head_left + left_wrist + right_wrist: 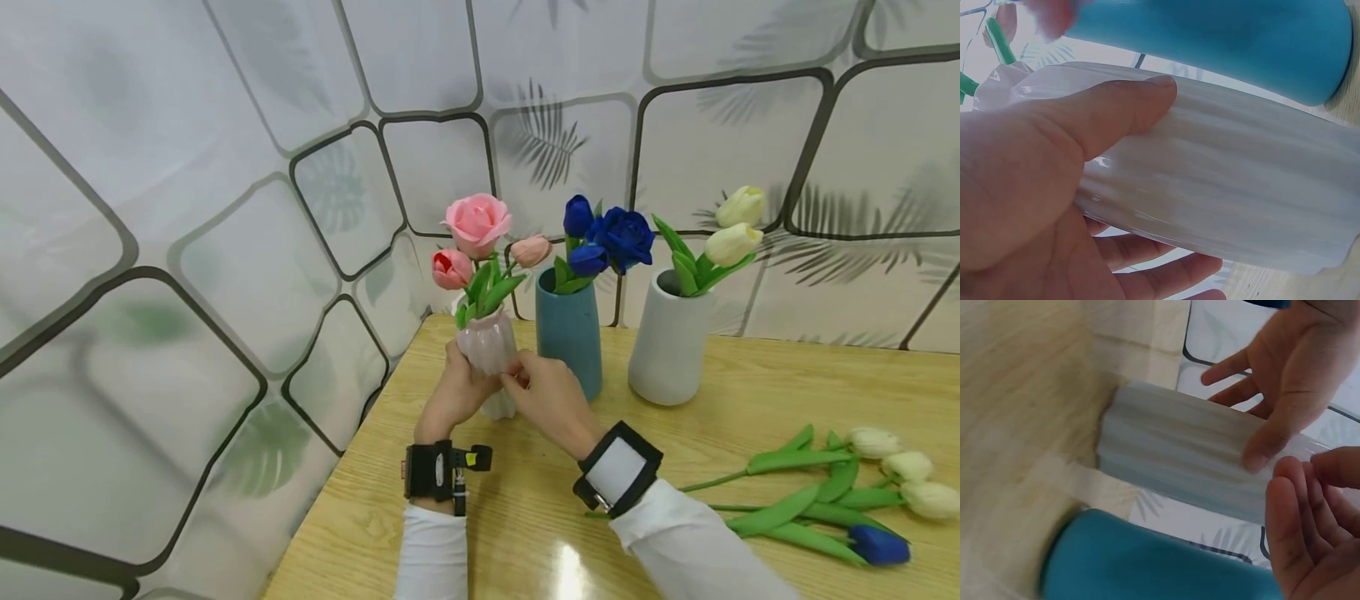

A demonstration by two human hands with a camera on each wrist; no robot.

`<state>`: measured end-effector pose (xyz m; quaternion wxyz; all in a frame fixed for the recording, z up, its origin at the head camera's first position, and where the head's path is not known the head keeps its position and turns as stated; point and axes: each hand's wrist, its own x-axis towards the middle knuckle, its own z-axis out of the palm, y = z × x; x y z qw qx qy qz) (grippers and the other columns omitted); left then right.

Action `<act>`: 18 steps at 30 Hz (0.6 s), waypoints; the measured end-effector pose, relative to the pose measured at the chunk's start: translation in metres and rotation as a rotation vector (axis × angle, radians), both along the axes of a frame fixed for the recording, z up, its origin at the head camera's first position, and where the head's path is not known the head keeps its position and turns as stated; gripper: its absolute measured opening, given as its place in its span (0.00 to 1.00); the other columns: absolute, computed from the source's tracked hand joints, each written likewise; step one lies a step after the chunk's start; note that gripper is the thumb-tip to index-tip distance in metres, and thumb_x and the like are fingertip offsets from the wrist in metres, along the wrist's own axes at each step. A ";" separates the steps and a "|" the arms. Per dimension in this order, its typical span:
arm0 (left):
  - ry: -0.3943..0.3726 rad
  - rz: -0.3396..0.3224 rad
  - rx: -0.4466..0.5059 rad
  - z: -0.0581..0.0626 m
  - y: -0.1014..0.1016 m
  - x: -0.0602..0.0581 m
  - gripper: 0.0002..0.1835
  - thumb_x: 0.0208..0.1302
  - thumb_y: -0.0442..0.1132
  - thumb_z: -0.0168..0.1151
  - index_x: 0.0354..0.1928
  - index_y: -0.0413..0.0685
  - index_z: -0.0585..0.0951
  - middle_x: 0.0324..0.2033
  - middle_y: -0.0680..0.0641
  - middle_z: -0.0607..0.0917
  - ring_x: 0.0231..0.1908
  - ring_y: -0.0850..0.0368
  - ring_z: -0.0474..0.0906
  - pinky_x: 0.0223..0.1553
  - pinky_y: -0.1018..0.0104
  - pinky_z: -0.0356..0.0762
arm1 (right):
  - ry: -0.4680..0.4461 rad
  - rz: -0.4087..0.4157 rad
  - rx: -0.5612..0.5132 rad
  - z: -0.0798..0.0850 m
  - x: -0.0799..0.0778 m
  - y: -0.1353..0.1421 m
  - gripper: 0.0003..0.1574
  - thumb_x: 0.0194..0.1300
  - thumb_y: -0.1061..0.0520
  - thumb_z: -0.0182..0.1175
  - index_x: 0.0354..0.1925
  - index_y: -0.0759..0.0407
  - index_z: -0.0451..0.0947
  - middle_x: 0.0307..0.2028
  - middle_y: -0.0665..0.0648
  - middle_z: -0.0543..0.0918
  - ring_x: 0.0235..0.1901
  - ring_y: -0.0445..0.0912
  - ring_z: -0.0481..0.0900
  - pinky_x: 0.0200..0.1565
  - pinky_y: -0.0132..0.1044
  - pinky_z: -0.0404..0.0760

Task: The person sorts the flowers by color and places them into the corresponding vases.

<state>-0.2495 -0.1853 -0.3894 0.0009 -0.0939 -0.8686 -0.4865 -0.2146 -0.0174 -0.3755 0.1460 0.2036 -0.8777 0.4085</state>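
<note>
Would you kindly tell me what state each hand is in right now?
Left hand: closed, holding the pale fluted vase.
Right hand: closed at the vase's side, nothing visible in its grip.

The left wrist view crops the pale vase (1241, 181) (a pink blossom (1054, 15) blurred).

A bare strip of bench (517, 533) between the sleeves (435, 554) leaves a way in from the bottom centre of the frame. At centre, the left hand (459, 387) and right hand (551, 400) block both sides of the ribbed vase (486, 342). Just beside it stands the blue vase (570, 333), with a narrow gap between, crowded above by flowers (531, 250). Right of the white vase (667, 350), open bench reaches the right edge; below, loose tulips (817, 467) obstruct the lower right. Patterned wall (442, 171) bars the left and top.
</note>
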 end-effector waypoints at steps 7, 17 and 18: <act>-0.087 0.072 0.017 0.003 0.002 0.004 0.52 0.61 0.40 0.70 0.74 0.38 0.43 0.68 0.31 0.62 0.66 0.36 0.65 0.64 0.41 0.67 | -0.075 -0.026 -0.010 -0.028 0.023 0.030 0.03 0.66 0.61 0.64 0.34 0.57 0.81 0.22 0.48 0.80 0.18 0.36 0.71 0.21 0.31 0.71; -0.118 0.093 -0.005 0.004 0.001 0.003 0.53 0.61 0.42 0.71 0.75 0.39 0.43 0.68 0.29 0.62 0.66 0.35 0.65 0.64 0.41 0.68 | -0.207 -0.102 0.089 -0.036 0.056 0.093 0.03 0.68 0.58 0.63 0.37 0.55 0.82 0.23 0.46 0.79 0.18 0.38 0.70 0.20 0.32 0.69; -0.124 0.102 -0.015 0.004 0.001 0.004 0.53 0.61 0.43 0.70 0.75 0.38 0.42 0.68 0.29 0.62 0.67 0.35 0.65 0.63 0.41 0.68 | -0.223 -0.096 0.121 -0.036 0.058 0.100 0.03 0.69 0.57 0.62 0.38 0.55 0.82 0.22 0.46 0.78 0.17 0.38 0.70 0.20 0.32 0.68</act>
